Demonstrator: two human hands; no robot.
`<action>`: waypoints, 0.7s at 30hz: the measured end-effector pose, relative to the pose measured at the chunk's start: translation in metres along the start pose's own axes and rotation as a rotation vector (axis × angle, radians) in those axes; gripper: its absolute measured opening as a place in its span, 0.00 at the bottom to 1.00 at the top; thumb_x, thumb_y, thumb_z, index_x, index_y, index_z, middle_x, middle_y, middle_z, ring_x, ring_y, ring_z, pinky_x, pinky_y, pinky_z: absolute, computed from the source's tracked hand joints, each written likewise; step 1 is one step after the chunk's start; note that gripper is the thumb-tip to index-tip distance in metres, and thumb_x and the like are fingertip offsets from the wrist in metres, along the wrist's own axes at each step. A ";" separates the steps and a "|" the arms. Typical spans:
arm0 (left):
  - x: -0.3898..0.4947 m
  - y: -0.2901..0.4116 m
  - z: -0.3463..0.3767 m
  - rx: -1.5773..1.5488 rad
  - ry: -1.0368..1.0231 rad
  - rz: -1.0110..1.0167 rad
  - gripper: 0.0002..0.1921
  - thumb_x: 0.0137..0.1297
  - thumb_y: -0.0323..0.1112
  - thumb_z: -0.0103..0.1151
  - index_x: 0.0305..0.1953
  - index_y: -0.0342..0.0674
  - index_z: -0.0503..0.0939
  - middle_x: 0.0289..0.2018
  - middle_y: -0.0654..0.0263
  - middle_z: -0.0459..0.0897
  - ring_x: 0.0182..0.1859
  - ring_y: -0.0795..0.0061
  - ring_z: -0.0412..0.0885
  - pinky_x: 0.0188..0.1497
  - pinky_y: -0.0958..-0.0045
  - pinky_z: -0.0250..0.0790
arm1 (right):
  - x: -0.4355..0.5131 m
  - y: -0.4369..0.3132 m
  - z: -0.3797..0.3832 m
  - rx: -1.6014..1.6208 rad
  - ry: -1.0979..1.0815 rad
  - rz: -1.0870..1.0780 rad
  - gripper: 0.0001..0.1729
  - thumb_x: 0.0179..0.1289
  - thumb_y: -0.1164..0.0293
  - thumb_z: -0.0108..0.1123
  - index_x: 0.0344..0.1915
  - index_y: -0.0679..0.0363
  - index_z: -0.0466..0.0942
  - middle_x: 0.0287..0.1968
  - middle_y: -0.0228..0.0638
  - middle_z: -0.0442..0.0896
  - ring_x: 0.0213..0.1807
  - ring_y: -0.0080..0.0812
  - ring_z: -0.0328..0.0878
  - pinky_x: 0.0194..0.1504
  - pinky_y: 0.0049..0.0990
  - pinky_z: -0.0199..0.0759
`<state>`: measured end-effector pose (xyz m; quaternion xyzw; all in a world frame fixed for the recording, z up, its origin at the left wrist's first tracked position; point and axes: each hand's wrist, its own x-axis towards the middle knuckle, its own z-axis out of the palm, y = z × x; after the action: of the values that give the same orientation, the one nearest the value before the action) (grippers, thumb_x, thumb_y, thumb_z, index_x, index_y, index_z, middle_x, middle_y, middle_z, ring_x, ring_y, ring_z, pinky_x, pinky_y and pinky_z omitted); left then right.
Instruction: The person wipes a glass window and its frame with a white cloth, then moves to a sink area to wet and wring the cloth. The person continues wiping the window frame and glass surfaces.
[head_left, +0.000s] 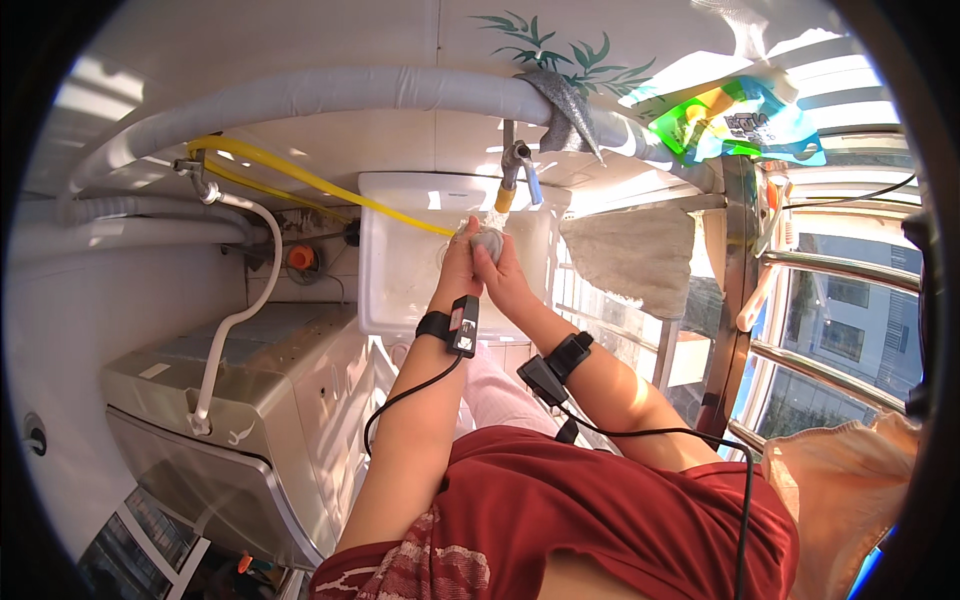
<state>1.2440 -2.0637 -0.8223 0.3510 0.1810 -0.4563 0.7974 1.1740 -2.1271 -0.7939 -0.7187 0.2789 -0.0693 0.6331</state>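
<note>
Over a white sink basin (405, 300), my left hand (461, 264) and my right hand (507, 276) are close together around a small grey bundle (490, 241), which looks like a wet wadded cloth. Water runs onto it from a metal tap (512, 166) with a yellow outlet piece (505, 199) and a blue lever. Fingers cover part of the bundle. A yellow hose (322, 187) reaches into the basin and passes behind my left hand. Its end is hidden.
A washing machine (225, 375) stands left of the sink, with a white inlet hose (247, 307) on it. A wrapped pipe (337, 90) crosses the wall, a grey cloth (562, 112) draped over it. A beige cloth (637, 255) and a colourful pouch (739, 124) are at the right.
</note>
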 end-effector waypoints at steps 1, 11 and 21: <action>0.004 -0.002 0.002 -0.011 0.005 0.025 0.22 0.69 0.56 0.52 0.50 0.45 0.71 0.40 0.69 0.78 0.41 0.76 0.76 0.43 0.72 0.71 | -0.002 0.001 0.002 -0.136 0.043 -0.009 0.24 0.71 0.56 0.50 0.57 0.62 0.62 0.50 0.49 0.77 0.51 0.44 0.77 0.49 0.36 0.70; 0.020 -0.008 0.020 0.336 0.247 0.334 0.13 0.74 0.44 0.49 0.46 0.41 0.72 0.40 0.67 0.78 0.40 0.80 0.77 0.38 0.76 0.70 | 0.084 0.044 -0.028 -0.134 0.043 0.235 0.20 0.72 0.55 0.50 0.46 0.62 0.74 0.36 0.34 0.81 0.36 0.26 0.78 0.39 0.27 0.72; 0.009 0.010 0.009 -0.100 0.167 0.072 0.20 0.70 0.50 0.54 0.53 0.42 0.72 0.44 0.69 0.79 0.43 0.77 0.77 0.44 0.74 0.70 | 0.035 -0.010 -0.033 0.515 -0.029 0.293 0.18 0.71 0.65 0.53 0.58 0.52 0.66 0.51 0.28 0.74 0.52 0.25 0.71 0.54 0.30 0.65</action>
<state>1.2572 -2.0723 -0.8172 0.3538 0.2569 -0.3868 0.8119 1.1913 -2.1729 -0.7870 -0.4875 0.3438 -0.0353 0.8018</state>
